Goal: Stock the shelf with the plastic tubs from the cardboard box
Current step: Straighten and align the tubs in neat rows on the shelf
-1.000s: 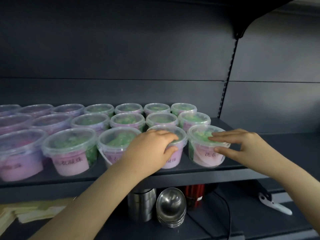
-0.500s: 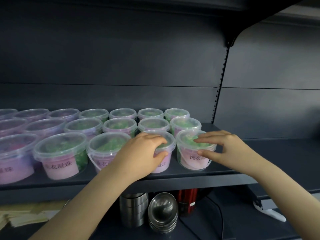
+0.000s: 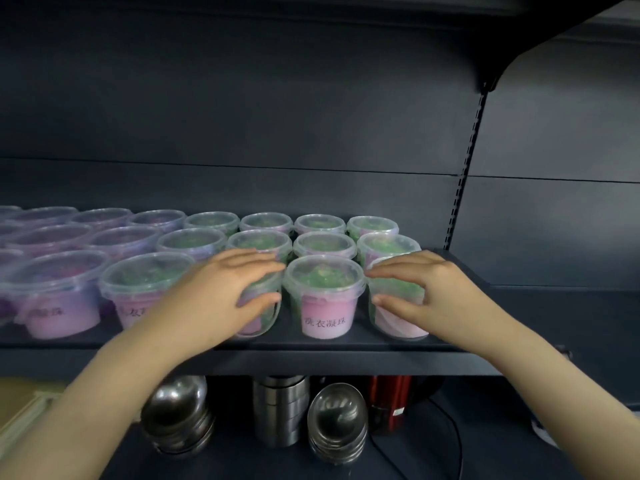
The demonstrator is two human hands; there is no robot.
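head view, front of the shelf. showed plastic tubs (image 3: 323, 244) ranked three deep on a dark shelf (image 3: 346, 344), clear lids on, green contents toward the right end, purple toward the left.

forearms bare, in from the lower corners. gripped the covered tub (image 3: 266, 317), third from the right in the front row, with the left hand (image 3: 221, 299): fingers (image 3: 252, 259) spread across the lid, thumb pressed to the near wall, and so clasped it from above. gripped the end tub (image 3: 394, 320), last on the right of the same row, with the right hand (image 3: 429, 296): fingertips (image 3: 391, 270) hooked over the left rim of the lid, thumb against the wall below, clasped in like manner. held both tubs upright and down on the shelf, near its front edge.

left the labelled tub (image 3: 323, 299) untouched between the two hands, pink label with dark characters turned to the front, just beside each held neighbour.

behind the rows: dark grey back panel (image 3: 242, 116); slotted upright (image 3: 464, 174) rising at the right end of the shelf. to the right of the upright: a further bay of the same dark panelling.

below, on a lower level: two stacks of steel bowls (image 3: 337, 419), tilted with mouths toward the viewer; a stack of steel canisters (image 3: 278, 410) standing between them; a red object (image 3: 389, 400) just right of the right-hand stack; at far left a tan flat shape (image 3: 17, 400), perhaps cardboard, too blurred to name.
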